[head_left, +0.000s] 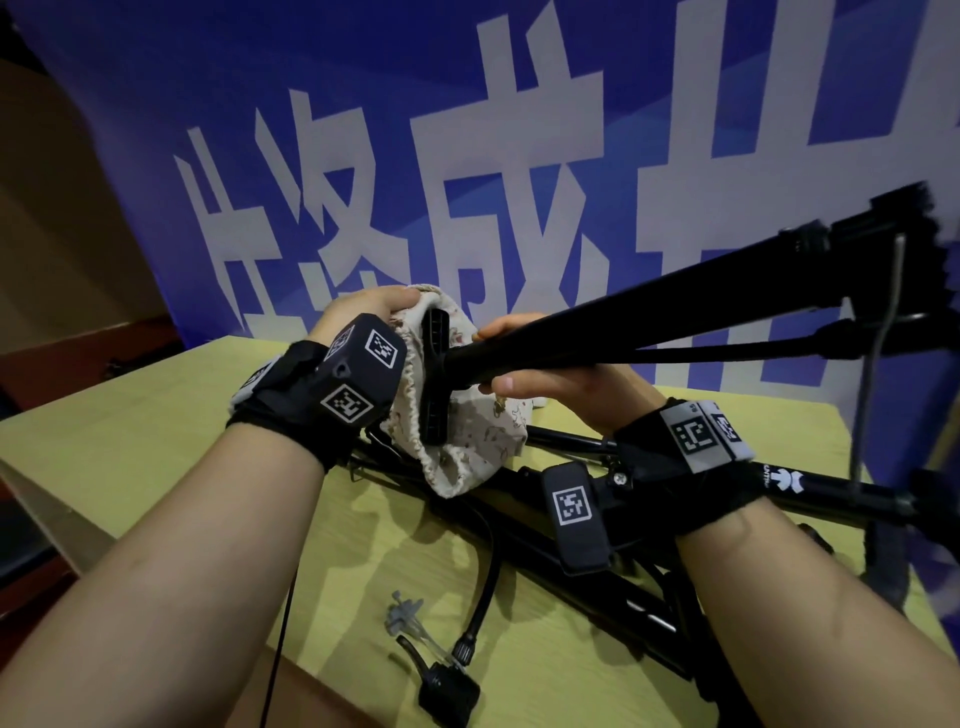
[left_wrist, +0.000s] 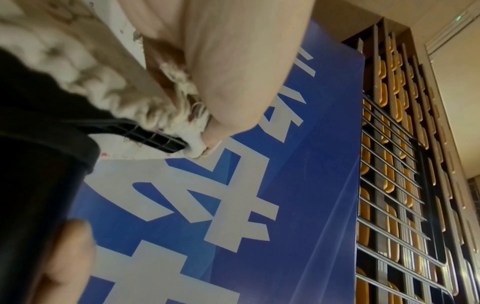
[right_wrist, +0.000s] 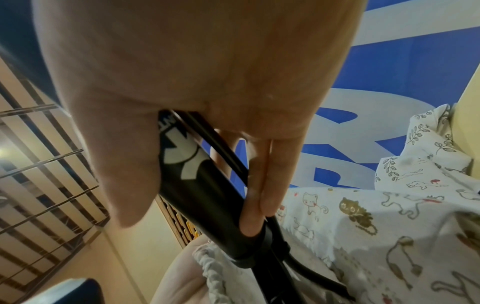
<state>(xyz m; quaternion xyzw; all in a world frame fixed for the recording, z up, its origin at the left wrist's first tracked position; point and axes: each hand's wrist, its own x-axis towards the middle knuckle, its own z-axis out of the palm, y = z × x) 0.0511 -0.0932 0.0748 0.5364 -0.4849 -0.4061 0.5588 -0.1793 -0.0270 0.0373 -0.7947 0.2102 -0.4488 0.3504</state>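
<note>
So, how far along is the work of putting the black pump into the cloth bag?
Done: the left hand grips the cloth bag by its gathered mouth, and the T-shaped end of the black pump sits at that mouth. In hand: the right hand grips the pump by its tube. Left: nearly the whole tube is outside the bag, so it probably must slide in.

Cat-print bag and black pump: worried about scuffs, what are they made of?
Cat-print bag: likely matte woven cotton; it creases and gathers at the mouth. Black pump: barrel probably painted metal, faint sheen; ribbed end piece looks moulded plastic.
</note>
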